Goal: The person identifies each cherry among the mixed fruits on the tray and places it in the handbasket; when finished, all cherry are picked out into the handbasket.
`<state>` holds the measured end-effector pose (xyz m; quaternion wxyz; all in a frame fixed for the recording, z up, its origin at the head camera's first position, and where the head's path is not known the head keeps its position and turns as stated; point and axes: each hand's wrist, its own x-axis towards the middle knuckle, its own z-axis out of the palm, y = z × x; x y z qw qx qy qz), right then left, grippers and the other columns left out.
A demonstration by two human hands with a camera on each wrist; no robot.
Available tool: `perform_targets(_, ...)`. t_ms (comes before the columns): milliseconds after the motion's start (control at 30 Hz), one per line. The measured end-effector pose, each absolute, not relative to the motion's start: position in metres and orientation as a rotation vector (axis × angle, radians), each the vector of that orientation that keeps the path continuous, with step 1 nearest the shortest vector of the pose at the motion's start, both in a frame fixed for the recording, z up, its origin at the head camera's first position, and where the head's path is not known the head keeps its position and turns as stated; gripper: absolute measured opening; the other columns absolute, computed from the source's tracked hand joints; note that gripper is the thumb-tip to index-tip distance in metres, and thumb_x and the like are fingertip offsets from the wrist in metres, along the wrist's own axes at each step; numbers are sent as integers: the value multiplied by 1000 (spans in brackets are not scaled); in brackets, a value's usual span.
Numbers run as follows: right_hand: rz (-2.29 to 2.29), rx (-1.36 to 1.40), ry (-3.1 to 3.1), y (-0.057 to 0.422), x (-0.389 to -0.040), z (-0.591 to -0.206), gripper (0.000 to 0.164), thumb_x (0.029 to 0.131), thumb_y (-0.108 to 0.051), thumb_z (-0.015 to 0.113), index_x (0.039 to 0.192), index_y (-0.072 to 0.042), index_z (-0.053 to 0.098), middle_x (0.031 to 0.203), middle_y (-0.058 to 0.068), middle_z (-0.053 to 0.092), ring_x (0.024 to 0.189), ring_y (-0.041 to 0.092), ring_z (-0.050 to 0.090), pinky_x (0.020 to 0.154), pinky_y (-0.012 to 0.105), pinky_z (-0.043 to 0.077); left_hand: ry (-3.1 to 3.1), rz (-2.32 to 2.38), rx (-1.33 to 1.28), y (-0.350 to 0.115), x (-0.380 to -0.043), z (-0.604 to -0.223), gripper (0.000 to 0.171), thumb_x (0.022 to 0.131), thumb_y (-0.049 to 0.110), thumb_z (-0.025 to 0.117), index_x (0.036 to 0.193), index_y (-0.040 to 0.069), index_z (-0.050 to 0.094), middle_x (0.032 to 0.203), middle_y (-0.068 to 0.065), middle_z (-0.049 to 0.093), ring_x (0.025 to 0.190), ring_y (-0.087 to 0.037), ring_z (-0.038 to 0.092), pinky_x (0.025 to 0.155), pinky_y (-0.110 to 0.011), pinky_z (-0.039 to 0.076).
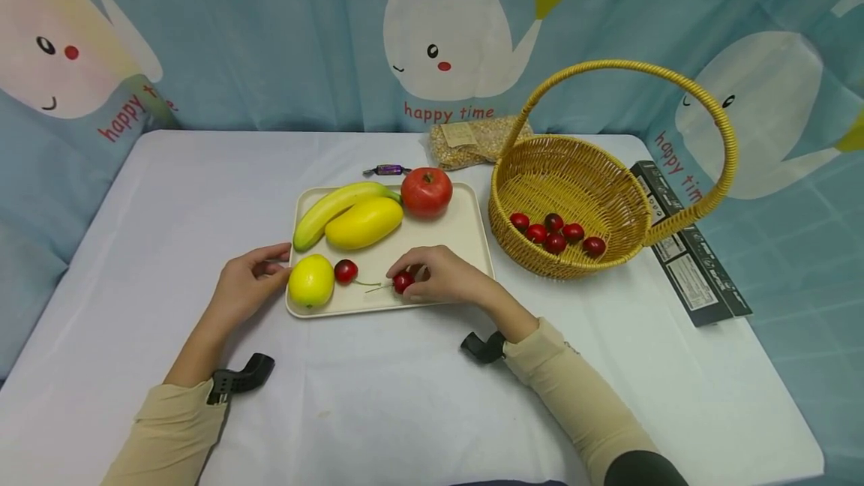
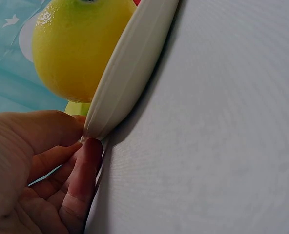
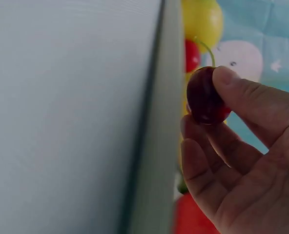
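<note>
My right hand (image 1: 442, 274) pinches a dark red cherry (image 3: 206, 96) between thumb and fingers, low over the front of a cream tray (image 1: 445, 246). The stem of this cherry points left in the head view. At the tray's left edge, my left hand (image 1: 251, 281) pinches the rim, thumb above and fingers below, as the left wrist view shows. Just inside that edge sits a yellow lemon (image 1: 311, 281), with another stemmed cherry (image 1: 346, 271) beside it. Behind them on the tray lie a banana (image 1: 331, 210), a yellow mango-shaped fruit (image 1: 364, 223) and a red tomato (image 1: 427, 192).
A yellow wicker basket (image 1: 502, 235) with a tall handle stands right of the tray, holding several cherries (image 1: 555, 243). Behind are a bag of kernels (image 1: 475, 142) and a small purple-wrapped item (image 1: 387, 169). A black printed box (image 1: 691, 261) lies right of the basket.
</note>
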<state>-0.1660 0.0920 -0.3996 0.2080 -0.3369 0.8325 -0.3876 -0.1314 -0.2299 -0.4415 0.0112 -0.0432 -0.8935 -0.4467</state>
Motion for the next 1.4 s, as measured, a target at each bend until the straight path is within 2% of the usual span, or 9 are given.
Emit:
perform_targets(300, -1346, -887, 2420, 133, -171, -358, 30, 80, -10, 72, 109, -7, 66, 101, -1, 65, 90, 13, 57, 76, 29, 49, -2813, -1396, -114, -231, -129, -443, 44, 87, 18, 63, 125, -2, 54, 110, -19, 61, 75, 4, 50, 61, -10, 40)
perform_targets(433, -1482, -777, 2480, 161, -173, -341, 30, 81, -8, 70, 110, -6, 65, 103, 5, 64, 91, 17, 58, 75, 30, 50, -2806, -1394, -121, -231, -128, -442, 43, 88, 17, 63, 125, -2, 54, 110, -19, 61, 76, 5, 50, 62, -8, 40)
perform_targets(600, -1532, -564, 2600, 198, -181, -331, 32, 82, -8, 69, 113, -4, 63, 110, 10, 61, 92, 21, 60, 75, 25, 50, -2810, -1388, -123, -231, -128, -443, 43, 88, 17, 63, 125, -3, 54, 110, -20, 61, 76, 6, 49, 63, -7, 41)
perform_targets(733, -1450, -379, 2698, 225, -194, -333, 33, 84, -13, 68, 115, -8, 63, 113, 9, 60, 89, 21, 62, 72, 25, 51, -2815, -1386, -122, -232, -129, -443, 43, 88, 17, 62, 125, -3, 54, 110, -20, 61, 76, 5, 49, 63, -8, 41)
perform_targets(933, -1320, -218, 2746, 252, -211, -345, 34, 85, -18, 67, 118, -10, 61, 113, 8, 59, 96, 21, 57, 73, 28, 49, -2821, -1386, -126, -231, -130, -443, 44, 88, 18, 62, 126, -3, 54, 110, -20, 61, 76, 5, 49, 63, -7, 41)
perform_targets(1133, -1216, -182, 2793, 263, -221, -365, 35, 85, -12, 67, 118, -4, 60, 114, 11, 58, 99, 27, 57, 80, 41, 49, -2822, -1387, -122, -230, -130, -441, 44, 88, 18, 62, 126, -3, 54, 110, -20, 61, 76, 5, 49, 63, -7, 41)
perform_targets(1400, -1053, -124, 2804, 263, -225, -373, 34, 85, -13, 67, 117, -4, 60, 114, 18, 57, 99, 32, 56, 77, 44, 47, -2825, -1380, -106, -229, -131, -441, 44, 88, 21, 62, 126, -2, 54, 110, -19, 61, 77, 5, 48, 62, -8, 40)
